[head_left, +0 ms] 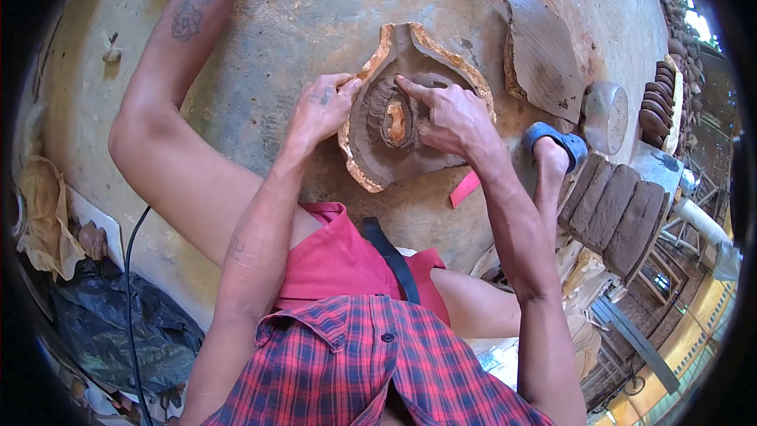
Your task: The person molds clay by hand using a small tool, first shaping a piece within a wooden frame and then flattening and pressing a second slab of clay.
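A plaster-like mold (365, 177) with an uneven, orange-brown rim lies on the floor before me. Grey-brown clay (430, 159) lines its inside, and a raised ring of clay (377, 114) surrounds an oval gap where the orange-brown surface shows. My left hand (319, 109) grips the mold's left rim, thumb on top, the other fingers partly hidden. Over the right half of the clay is my right hand (457, 117). Its index finger stretches out and touches the top of the ring; the other fingers are bent, their tips partly hidden.
A flat clay slab (544, 55) rests on the floor at the right. Near it are a clear cylinder (605, 118) and my foot in a blue clog (569, 144). Thick clay slabs (611, 209) are stacked farther right. A pink strip (465, 188) lies below the mold. Black plastic (130, 327) is lower left.
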